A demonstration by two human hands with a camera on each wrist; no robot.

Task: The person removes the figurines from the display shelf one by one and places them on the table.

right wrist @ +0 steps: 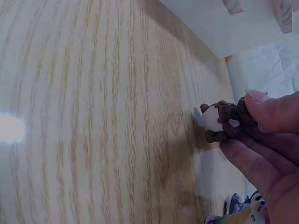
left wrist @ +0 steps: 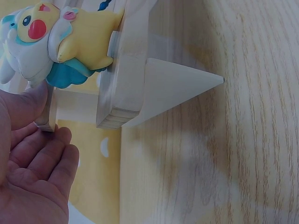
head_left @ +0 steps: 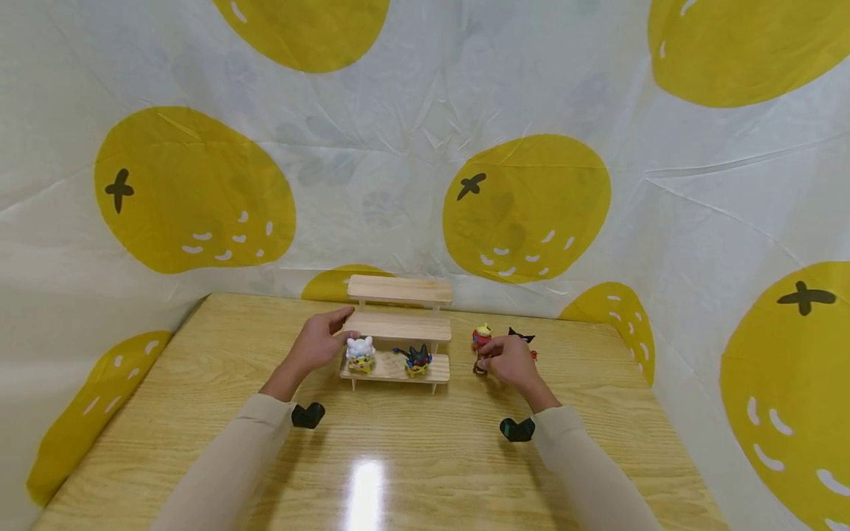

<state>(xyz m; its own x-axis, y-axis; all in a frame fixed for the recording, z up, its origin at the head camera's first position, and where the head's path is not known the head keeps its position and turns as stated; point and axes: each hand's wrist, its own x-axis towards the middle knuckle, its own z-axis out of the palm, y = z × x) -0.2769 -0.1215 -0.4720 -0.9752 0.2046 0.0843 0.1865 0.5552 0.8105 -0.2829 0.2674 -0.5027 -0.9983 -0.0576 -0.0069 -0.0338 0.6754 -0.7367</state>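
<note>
My left hand (head_left: 317, 342) grips the left end of the middle board of a three-tier wooden display stand (head_left: 398, 326), its thumb above and fingers beneath. Close by that thumb, a yellow figurine with a white fluffy hood (left wrist: 84, 39) stands on the lowest board. Farther right on this board is a yellow figurine in a black pointed-ear hood (head_left: 417, 360). To the right of the stand, my right hand (head_left: 513, 361) pinches a small brown-and-white animal figurine (right wrist: 216, 117) between thumb and fingers, low over the table. The fingers partly hide it.
Just beyond my right hand, a red-and-yellow figurine (head_left: 481, 335) stands on the wooden table (head_left: 425, 457). A black-eared figurine (head_left: 522, 337) is partly hidden behind that hand. A white sheet (head_left: 385, 214) with yellow fruit prints hangs behind the table and along its sides.
</note>
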